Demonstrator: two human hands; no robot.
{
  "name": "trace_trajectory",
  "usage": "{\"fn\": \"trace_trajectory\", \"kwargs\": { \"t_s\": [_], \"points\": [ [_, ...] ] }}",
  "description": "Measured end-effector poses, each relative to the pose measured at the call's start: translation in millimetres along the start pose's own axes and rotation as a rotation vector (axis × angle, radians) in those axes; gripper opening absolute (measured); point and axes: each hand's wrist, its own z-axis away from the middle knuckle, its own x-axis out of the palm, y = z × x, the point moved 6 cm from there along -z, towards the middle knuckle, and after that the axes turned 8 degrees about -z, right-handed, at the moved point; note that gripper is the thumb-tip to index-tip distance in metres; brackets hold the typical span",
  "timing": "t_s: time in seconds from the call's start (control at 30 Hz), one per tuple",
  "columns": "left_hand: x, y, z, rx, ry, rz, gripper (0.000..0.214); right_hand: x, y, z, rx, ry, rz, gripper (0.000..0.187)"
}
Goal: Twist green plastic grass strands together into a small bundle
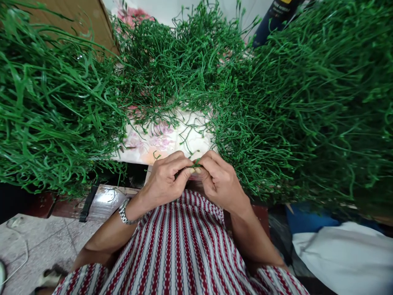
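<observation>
My left hand (167, 180) and my right hand (219, 180) meet just above my lap, fingertips pinched together on a small green plastic stem piece (196, 164). Both hands are closed around it. A metal watch band sits on my left wrist. Big heaps of green plastic stems surround the hands: one on the left (52, 110), one at the back middle (184, 61), one on the right (307, 106). The hands hover at the near edge of a floral cloth (166, 141) on the table.
A striped red-and-white garment (181, 250) covers my lap. A brown cardboard box (92, 20) stands at the back left, a dark blue object (273, 18) at the back right. White and blue bags (337, 250) lie at the lower right; tiled floor (39, 241) is at the lower left.
</observation>
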Motion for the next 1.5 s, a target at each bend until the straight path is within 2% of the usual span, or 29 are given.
{"fn": "trace_trajectory", "kwargs": {
  "t_s": [0.13,0.23,0.3,0.37,0.4,0.47,0.53,0.6,0.67,0.73,0.87,1.0,1.1,1.2,1.37,1.5],
  "points": [
    [4.5,-3,-2,-0.07,-0.197,-0.002,0.015,1,-3,4,0.0,-0.128,0.102,0.019],
    [9.5,-8,2,-0.111,-0.384,0.164,0.024,1,-7,7,-0.048,-0.239,0.076,0.019],
    [13.5,-9,5,-0.104,-0.485,0.378,0.026,2,-14,8,-0.136,-0.328,-0.099,0.022],
    [16.4,-10,7,-0.115,-0.535,0.591,0.023,3,-20,9,-0.207,-0.416,-0.393,0.028],
    [16.8,-13,6,-0.153,-0.516,0.661,0.022,1,-20,8,-0.199,-0.414,-0.534,0.029],
    [15.9,-22,4,-0.269,-0.41,0.707,0.021,-6,-9,4,-0.088,-0.257,-0.693,0.028],
    [14.5,-29,3,-0.376,-0.3,0.699,0.021,-14,7,3,0.069,-0.021,-0.667,0.024],
    [14.4,-32,1,-0.422,-0.23,0.721,0.017,-17,15,5,0.154,0.087,-0.537,0.02],
    [14.8,-33,1,-0.445,-0.167,0.769,0.014,-14,16,6,0.171,0.095,-0.366,0.02],
    [15.4,-33,1,-0.454,-0.117,0.794,0.021,-10,14,5,0.144,0.11,-0.226,0.024],
    [18.3,-30,2,-0.392,-0.106,0.78,0.031,-2,10,2,0.051,0.115,-0.166,0.019],
    [13.7,-30,5,-0.287,0.0,0.633,0.037,-2,11,4,-0.015,0.169,-0.14,0.006],
    [7.5,-27,7,-0.198,0.07,0.43,0.027,-4,12,6,-0.044,0.195,-0.125,0.005],
    [6.4,-22,6,-0.14,0.023,0.266,0.012,-5,11,9,-0.08,0.234,-0.112,0.003],
    [6.4,-15,4,-0.071,-0.037,0.096,0.009,-4,7,13,-0.132,0.299,-0.089,0.005],
    [4.5,-17,5,-0.093,-0.014,0.149,0.006,-4,6,13,-0.127,0.299,-0.113,0.008]
  ]
}}
